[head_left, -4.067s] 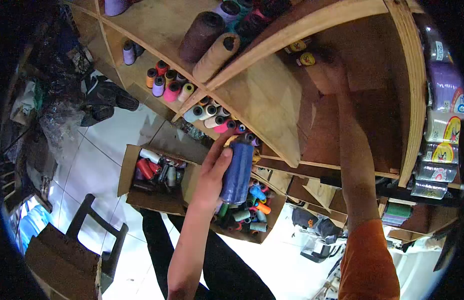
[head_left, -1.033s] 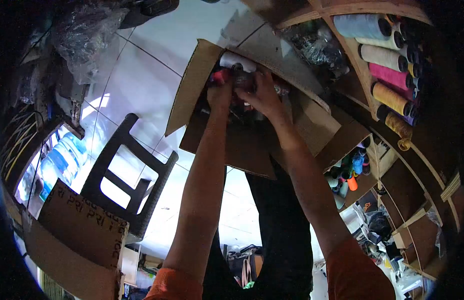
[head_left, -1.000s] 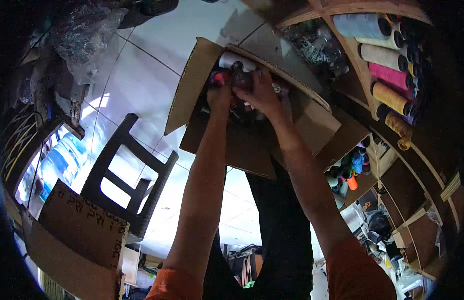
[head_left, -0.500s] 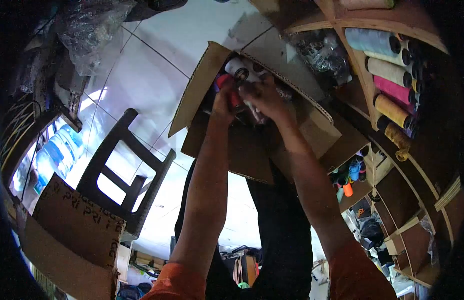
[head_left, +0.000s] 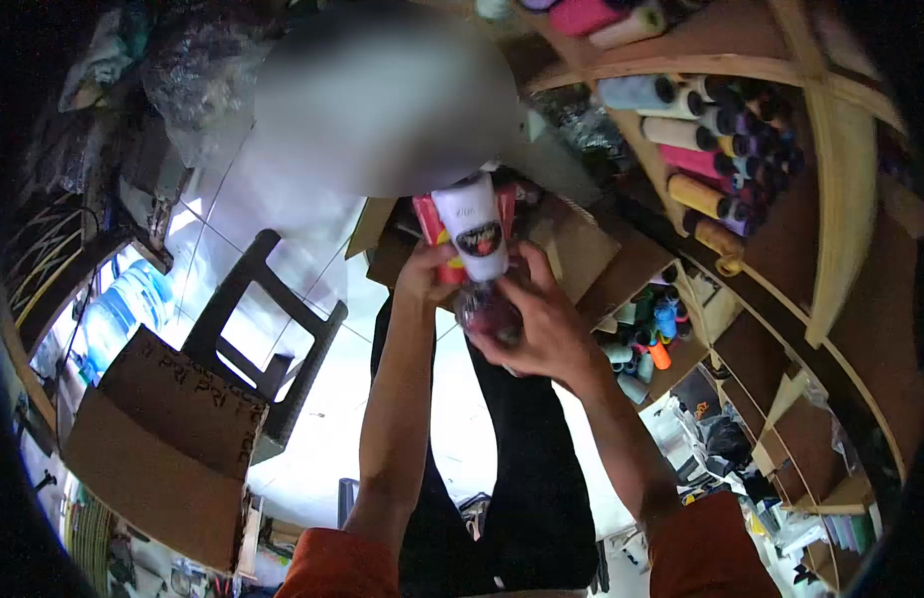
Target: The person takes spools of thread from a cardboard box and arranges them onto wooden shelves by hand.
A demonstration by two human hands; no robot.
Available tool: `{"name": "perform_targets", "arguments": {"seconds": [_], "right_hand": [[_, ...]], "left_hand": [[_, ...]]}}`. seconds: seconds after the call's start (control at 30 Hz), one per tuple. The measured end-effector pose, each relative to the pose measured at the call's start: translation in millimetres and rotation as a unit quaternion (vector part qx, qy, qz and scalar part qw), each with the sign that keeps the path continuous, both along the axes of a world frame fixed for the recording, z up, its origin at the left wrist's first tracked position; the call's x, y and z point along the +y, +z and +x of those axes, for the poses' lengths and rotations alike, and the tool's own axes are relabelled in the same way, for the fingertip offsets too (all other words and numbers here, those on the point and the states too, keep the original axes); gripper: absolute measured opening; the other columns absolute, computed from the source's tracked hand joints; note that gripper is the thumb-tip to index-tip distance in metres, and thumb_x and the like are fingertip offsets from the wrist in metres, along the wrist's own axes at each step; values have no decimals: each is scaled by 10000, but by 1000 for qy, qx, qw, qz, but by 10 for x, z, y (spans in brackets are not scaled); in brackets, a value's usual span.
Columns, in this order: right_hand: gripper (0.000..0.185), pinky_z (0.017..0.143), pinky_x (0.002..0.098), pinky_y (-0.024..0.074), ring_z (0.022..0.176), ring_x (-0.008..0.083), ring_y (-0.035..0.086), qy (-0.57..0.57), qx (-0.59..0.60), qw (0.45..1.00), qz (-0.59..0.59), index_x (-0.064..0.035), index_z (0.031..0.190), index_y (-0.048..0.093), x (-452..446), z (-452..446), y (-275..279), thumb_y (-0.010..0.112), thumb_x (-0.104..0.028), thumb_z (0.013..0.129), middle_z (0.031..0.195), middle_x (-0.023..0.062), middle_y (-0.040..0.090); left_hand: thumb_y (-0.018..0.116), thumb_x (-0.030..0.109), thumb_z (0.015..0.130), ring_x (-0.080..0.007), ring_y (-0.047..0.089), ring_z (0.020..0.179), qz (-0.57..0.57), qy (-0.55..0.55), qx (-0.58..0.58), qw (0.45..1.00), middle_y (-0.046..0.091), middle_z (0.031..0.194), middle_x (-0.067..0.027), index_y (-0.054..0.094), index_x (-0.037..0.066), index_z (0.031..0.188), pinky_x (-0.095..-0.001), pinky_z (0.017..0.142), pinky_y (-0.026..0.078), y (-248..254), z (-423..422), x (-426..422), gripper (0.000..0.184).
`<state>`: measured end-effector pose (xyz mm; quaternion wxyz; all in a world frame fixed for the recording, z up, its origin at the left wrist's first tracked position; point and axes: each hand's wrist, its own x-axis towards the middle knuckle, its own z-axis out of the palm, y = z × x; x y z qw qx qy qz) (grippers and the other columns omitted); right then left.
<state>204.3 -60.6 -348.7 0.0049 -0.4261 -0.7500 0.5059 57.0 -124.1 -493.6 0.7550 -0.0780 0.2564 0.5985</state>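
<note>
Above an open cardboard box (head_left: 377,224), my two hands are closed round a bunch of items. My left hand (head_left: 420,277) grips a red and yellow item (head_left: 428,217) by its lower end. Beside it, touching it, stands a white tapered tube (head_left: 472,221) with a dark oval label. My right hand (head_left: 554,339) is wrapped round a dark reddish item with a shiny, clear surface (head_left: 487,311), just below the tube. What kind of item this is, I cannot make out. More red shows behind the tube on its right side.
A blurred pale round shape (head_left: 382,95) covers the upper middle. Wooden shelves (head_left: 846,199) with several thread spools (head_left: 696,194) stand at right. On the left are a dark plastic stool (head_left: 273,329), another cardboard box (head_left: 153,448) and a large blue water bottle (head_left: 123,304).
My hands have come up out of the box towards me, bringing the white tube, the red and yellow item and the dark reddish item. The pale blurred shape has appeared at the top.
</note>
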Motion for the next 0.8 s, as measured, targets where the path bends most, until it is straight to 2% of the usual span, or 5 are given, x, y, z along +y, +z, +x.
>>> {"name": "perform_targets", "arguments": {"seconds": [0.33,0.37,0.43,0.63,0.8], "right_hand": [[596,969,370,391,1196,280,426,-15,81,996,-41,3,1181,473,192,668,1684,707,-240,689,1239,160,418],[613,946,356,411,1150,246,482,-269,224,898,-267,-1,1222,449,55,741,1758,705,-188,697,1243,136,445],[660,939,348,415,1094,227,529,-390,279,822,-306,-13,1265,420,110,959,2068,717,-167,696,1195,104,506],[465,862,326,455,968,194,561,-507,284,811,62,-19,1205,468,824,1489,2744,644,-154,796,1096,93,561],[391,798,299,482,964,142,567,-549,187,796,175,-40,1135,533,1701,2192,2732,660,-192,797,1044,60,580]], "left_hand": [[798,150,599,-309,597,1012,110,33,-170,979,573,1160,-164,407,8,1284,-469,877,483,1216,389,271,802],[802,163,599,-312,597,1009,116,33,-169,978,572,1159,-168,405,11,1286,-477,873,483,1293,447,319,808],[790,138,587,-327,589,1022,130,-1,-147,981,568,1161,-173,403,14,1289,-498,896,464,1678,457,502,811],[756,112,554,-365,540,1091,143,-20,-136,980,535,1215,-166,401,57,1300,-560,963,389,2247,608,744,828],[756,170,579,-326,562,1061,131,11,-136,982,562,1179,-143,470,48,1229,-506,952,424,2131,937,745,721]]}}
